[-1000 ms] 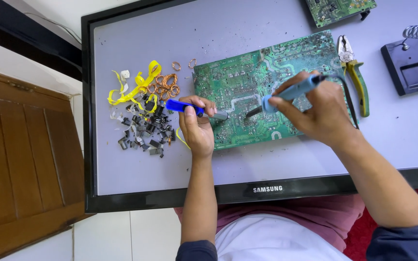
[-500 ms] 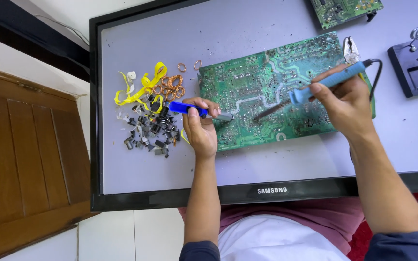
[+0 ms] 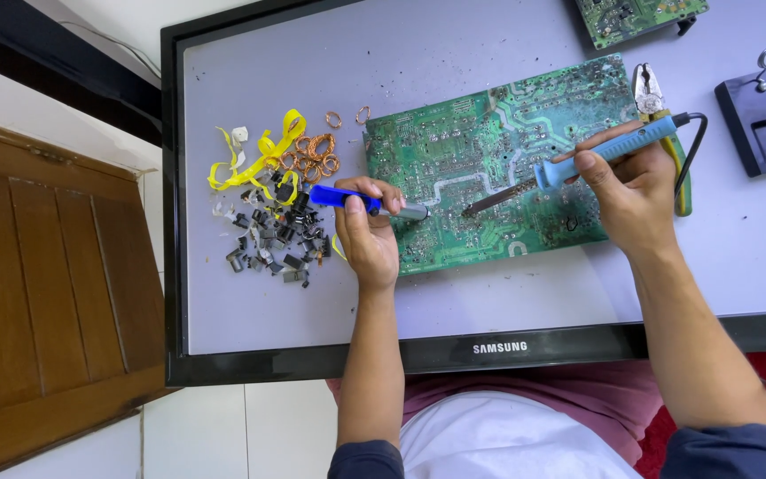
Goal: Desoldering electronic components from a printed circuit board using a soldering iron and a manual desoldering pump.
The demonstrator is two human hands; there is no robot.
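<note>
Two risks face you at the frame's centre: your right hand (image 3: 636, 200), its grip closed round the soldering iron (image 3: 569, 167), could scorch the green circuit board (image 3: 498, 164) if it lingers, while your left hand (image 3: 370, 235), clutching the blue desoldering tool (image 3: 374, 202), sits close to that hot tip.

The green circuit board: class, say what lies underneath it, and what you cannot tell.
The green circuit board lies flat on the pale screen of a black-framed monitor laid face up. Its underside, and anything between board and screen, is covered from view.
</note>
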